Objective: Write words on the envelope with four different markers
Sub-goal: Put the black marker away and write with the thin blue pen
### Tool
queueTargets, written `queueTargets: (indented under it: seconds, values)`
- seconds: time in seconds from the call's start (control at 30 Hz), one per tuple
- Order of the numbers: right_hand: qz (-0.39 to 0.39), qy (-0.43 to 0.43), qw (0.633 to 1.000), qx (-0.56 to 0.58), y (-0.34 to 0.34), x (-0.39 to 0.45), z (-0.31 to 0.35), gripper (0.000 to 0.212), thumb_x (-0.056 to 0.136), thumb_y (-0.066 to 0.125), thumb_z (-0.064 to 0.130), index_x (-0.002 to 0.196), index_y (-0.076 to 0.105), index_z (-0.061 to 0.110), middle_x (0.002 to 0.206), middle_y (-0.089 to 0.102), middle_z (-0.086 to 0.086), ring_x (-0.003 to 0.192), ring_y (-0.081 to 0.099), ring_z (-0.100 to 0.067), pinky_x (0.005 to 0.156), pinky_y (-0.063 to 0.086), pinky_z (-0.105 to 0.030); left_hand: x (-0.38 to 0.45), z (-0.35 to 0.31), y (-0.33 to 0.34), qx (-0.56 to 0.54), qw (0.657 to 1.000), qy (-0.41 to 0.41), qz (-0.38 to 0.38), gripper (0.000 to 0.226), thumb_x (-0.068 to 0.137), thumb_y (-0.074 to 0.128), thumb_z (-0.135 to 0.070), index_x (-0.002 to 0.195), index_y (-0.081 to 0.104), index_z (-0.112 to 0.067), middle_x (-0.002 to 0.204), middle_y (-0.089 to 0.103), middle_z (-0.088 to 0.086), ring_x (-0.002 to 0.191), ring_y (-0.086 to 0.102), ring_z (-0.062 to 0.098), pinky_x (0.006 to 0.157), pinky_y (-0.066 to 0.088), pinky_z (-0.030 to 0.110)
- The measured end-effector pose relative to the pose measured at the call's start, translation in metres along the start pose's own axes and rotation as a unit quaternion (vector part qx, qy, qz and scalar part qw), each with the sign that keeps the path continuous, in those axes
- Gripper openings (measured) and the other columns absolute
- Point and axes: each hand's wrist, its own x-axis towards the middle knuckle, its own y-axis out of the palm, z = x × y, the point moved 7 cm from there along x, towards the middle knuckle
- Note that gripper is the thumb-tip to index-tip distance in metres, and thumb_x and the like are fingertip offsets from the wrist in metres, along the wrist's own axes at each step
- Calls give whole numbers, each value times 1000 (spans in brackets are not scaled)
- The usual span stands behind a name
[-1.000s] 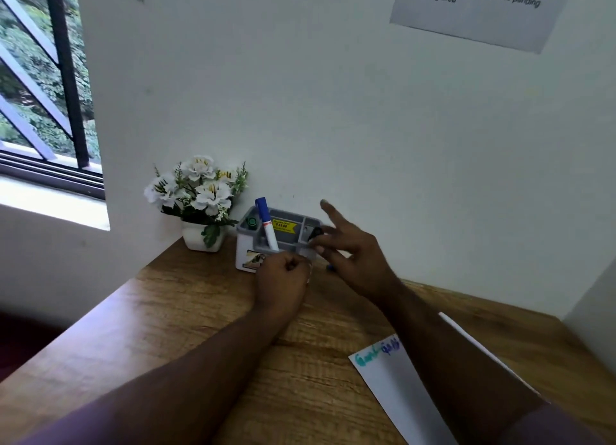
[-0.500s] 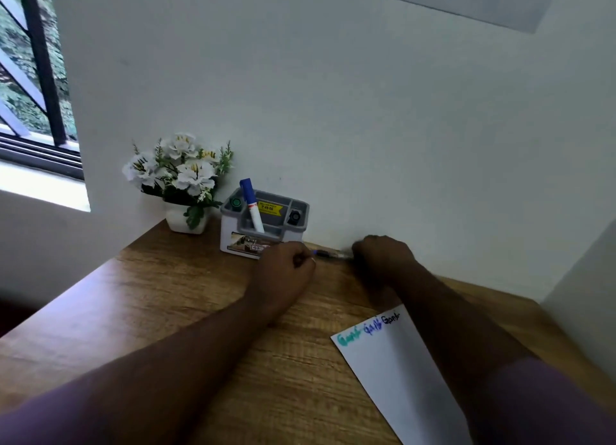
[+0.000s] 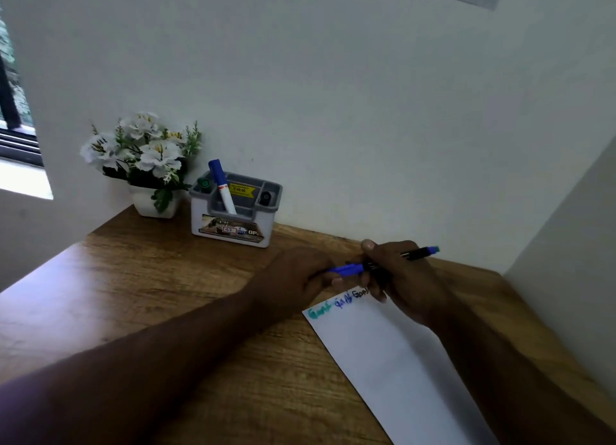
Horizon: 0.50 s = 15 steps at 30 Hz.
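Note:
A white envelope [image 3: 393,358] lies on the wooden desk at the right, with three short words in green, blue and black along its far end. Just above that end both hands hold one thin marker [image 3: 418,253] with a black body and blue ends. My right hand [image 3: 403,277] grips its black barrel. My left hand [image 3: 300,277] pinches its blue cap [image 3: 346,269]. Whether the cap is seated or pulled loose is unclear. A grey and white marker holder [image 3: 233,226] stands by the wall with a blue-capped white marker [image 3: 221,186], a green one [image 3: 203,183] and a black one [image 3: 265,197].
A white pot of white flowers [image 3: 146,164] stands left of the holder in the corner. The wooden desk [image 3: 150,277] meets the wall at the back and a white side panel [image 3: 573,244] at the right. A window is at the far left.
Both hands left the holder and came back toward the envelope, now holding the thin blue and black marker between them. The camera has tilted down and to the right.

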Motion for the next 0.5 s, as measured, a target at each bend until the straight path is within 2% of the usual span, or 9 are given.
queueTargets:
  seconds: [0.1,0.17,0.2,0.27,0.33,0.4,0.47,0.5]
  values:
    - [24,26,999,-2,-7,-2,2,36,88,60,30,75,75,1,63,69,-19,44,62,-23,41,50,-26,4,-8,8,-57,997,-28,41,23,91,55,-33,90,69,-15,69,63,-6,62,49,2,53,33,10]
    - [54,49,997,9,-11,-1,2,34,89,57,26,78,75,0,67,71,-20,49,68,-24,44,55,-28,4,-3,11,-77,992,-73,62,28,92,51,-40,91,69,-18,69,63,-8,63,53,0,52,35,11]
    - [42,54,997,28,-21,-1,4,34,89,56,25,79,76,0,69,73,-21,51,69,-24,46,56,-27,2,6,9,-68,990,-100,71,27,92,51,-40,94,68,-20,72,63,-8,64,54,1,53,35,12]
    - [-48,45,993,95,-62,-5,12,37,88,54,29,79,77,3,70,74,-21,51,70,-21,48,57,-25,-2,27,-1,-50,984,-153,77,22,93,51,-36,95,66,-21,74,62,-8,66,54,2,60,39,23]
    - [-135,14,987,81,-104,-11,21,38,90,54,33,80,78,6,67,74,-15,49,68,-17,47,56,-23,-3,34,-12,-53,984,-169,37,20,93,50,-36,98,64,-22,79,64,-6,68,55,4,61,39,27]
    - [-156,18,987,20,-116,-14,12,28,90,62,26,79,77,6,60,71,-10,44,63,-14,42,51,-20,0,21,0,-37,988,-137,63,29,93,47,-41,114,60,-26,103,67,-3,82,54,4,69,40,22]
    - [-143,25,989,-9,-110,-10,-8,17,87,64,9,76,74,4,51,63,-5,40,54,-10,38,43,-17,-5,0,33,-35,981,-90,171,45,92,39,-49,132,46,-30,133,54,-7,108,40,-5,89,29,14]
    - [-137,23,990,-12,-104,-8,-15,17,87,62,2,73,73,5,48,58,-3,39,48,-9,38,37,-16,-10,-7,48,-38,970,-77,226,47,93,36,-51,136,41,-32,142,44,-10,114,30,-9,94,21,13]
